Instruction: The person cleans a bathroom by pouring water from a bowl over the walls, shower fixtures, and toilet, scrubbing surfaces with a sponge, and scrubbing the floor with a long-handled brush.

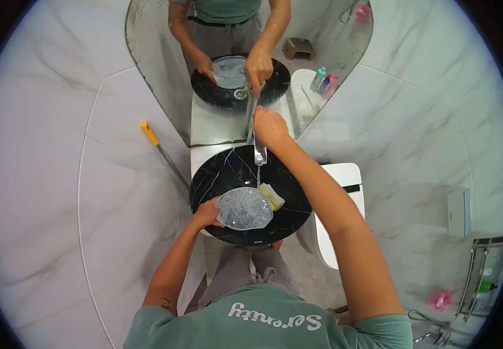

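Inside a round black marbled sink (219,170), my left hand (207,213) grips the left rim of a clear bowl (244,208). Bubbly water is visible in the bowl. My right hand (271,127) is closed over the top of the faucet (259,155), whose handle is mostly hidden by my fingers. A thin stream of water falls from the spout near the bowl's back right edge. Against the bowl's right side lies a yellow and white sponge (272,197), apart from both hands.
A mirror (158,52) behind the sink reflects both arms and the bowl. At the left leans a rod with a yellow handle (149,133). The white toilet (344,174) stands close on the right. A metal rack (477,273) and pink puff (440,301) are farther right.
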A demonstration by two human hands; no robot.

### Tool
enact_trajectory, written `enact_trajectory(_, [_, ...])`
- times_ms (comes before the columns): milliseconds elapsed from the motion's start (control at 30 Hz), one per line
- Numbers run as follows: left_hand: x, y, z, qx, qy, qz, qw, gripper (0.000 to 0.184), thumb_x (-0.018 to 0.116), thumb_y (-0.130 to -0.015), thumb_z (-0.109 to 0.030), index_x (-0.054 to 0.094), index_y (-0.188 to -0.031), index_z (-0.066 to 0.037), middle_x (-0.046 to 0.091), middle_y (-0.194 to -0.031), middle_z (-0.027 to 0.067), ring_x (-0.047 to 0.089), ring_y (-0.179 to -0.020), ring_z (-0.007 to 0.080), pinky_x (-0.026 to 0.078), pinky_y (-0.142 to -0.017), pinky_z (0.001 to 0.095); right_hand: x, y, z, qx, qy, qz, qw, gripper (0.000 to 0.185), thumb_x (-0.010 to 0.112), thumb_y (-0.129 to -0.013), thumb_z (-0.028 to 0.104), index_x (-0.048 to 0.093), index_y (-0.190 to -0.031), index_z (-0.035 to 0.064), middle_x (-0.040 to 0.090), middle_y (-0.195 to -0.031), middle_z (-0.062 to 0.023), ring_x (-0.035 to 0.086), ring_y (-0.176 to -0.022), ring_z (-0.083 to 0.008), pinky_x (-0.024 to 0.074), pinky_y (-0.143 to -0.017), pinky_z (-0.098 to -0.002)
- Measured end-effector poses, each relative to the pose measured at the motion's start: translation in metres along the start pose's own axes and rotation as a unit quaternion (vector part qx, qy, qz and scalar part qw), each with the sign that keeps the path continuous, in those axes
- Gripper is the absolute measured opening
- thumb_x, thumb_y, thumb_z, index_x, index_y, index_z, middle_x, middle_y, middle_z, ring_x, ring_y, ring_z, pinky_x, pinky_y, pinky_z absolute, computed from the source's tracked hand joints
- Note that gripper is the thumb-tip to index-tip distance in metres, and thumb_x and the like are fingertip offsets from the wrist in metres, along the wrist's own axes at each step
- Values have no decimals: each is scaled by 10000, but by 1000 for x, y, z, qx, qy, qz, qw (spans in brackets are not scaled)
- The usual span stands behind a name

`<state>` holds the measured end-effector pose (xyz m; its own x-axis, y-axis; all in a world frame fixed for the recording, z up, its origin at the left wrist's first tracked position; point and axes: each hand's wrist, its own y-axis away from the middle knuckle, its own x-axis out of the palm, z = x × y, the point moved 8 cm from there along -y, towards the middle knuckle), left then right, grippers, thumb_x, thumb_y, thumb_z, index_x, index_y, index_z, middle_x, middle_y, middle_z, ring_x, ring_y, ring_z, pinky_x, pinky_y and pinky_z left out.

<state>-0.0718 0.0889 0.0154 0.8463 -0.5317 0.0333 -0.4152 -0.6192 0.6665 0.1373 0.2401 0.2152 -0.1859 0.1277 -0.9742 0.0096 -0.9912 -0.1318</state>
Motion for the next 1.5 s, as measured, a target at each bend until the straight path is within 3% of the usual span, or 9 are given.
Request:
enact_trajectory(167, [10, 10, -15, 20, -9, 39, 999, 498, 327, -758, 52, 445, -1233, -37, 517, -1129, 178, 600, -884, 317, 579, -614, 369, 30, -12, -23, 140, -163, -15, 977, 198, 450, -845, 133, 483, -929, -44, 592, -803, -268, 587, -773, -421, 475, -677, -476])
enact_trajectory(333, [25, 15, -35, 3, -84, 65, 994, 513, 306, -747, 62, 438, -1234, -28, 570, -1044, 166, 630, -786, 277, 573, -607, 340, 0, 45, -28, 121, -315, -96, 936, 308, 488, -817, 170, 475, -1071, -4, 570, -855, -242, 543, -862, -413, 420, -754, -480])
enact_trajectory(367, [32, 14, -39, -9, -87, 78, 993, 518, 304, -744, 64, 431, -1239, -25, 568, -1046, 169, 631, -781, 277, 573, -610, 340, -28, 77, -26, 51, -277, -209, 936, 318, 512, -809, 151, 471, -1091, 12, 563, -896, -214, 517, -887, -393, 409, -775, -457])
enact_trajectory(467, [59, 23, -63, -5, -110, 104, 988, 526, 303, -742, 64, 416, -1248, -22, 566, -1047, 168, 630, -789, 284, 574, -614, 349, -54, 185, -38, 25, -331, -234, 914, 280, 577, -768, 113, 530, -1029, 23, 523, -937, -161, 493, -881, -332, 397, -773, -399])
enact_trajectory(767, [187, 34, -102, 45, -234, 266, 934, 482, 330, -742, 55, 436, -1208, -6, 550, -1042, 169, 621, -804, 299, 576, -615, 376, -29, 402, -53, 83, -175, -105, 975, 503, 660, -684, 200, 496, -1146, 90, 449, -1225, -131, 412, -1133, -297, 355, -903, -402])
enact_trajectory(933, [291, 42, -80, 2, -276, 357, 892, 497, 353, -755, 53, 404, -1245, -14, 543, -1054, 174, 612, -813, 308, 571, -613, 392, -47, 483, -82, 149, -143, -139, 968, 268, 633, -701, 147, 552, -951, 92, 483, -1172, -94, 443, -1085, -260, 396, -838, -377])
enact_trajectory(1100, [405, 37, -26, 83, -414, 432, 797, 424, 401, -746, 15, 471, -1164, 24, 595, -911, 156, 631, -663, 234, 558, -552, 313, -72, 589, -95, 151, -88, -198, 964, 132, 613, -725, 163, 501, -755, 100, 464, -727, -30, 464, -733, -219, 409, -656, -337])
enact_trajectory(1333, [596, 182, 17, 53, -482, 523, 701, 394, 418, -757, -42, 480, -1140, 29, 601, -872, 167, 633, -607, 238, 553, -525, 295, -123, 758, -93, 276, -66, -224, 932, 113, 600, -712, 126, 503, -765, 103, 460, -728, -28, 457, -726, -219, 404, -660, -335])
enact_trajectory(1500, [742, 272, 45, 96, -440, 625, 638, 518, 387, -900, -470, 551, -976, 15, 587, -693, 98, 593, -503, 175, 494, -471, 254, -216, 867, -116, 367, -14, -230, 901, 172, 640, -645, 70, 503, -747, 88, 496, -743, -38, 464, -738, -247, 402, -660, -352])
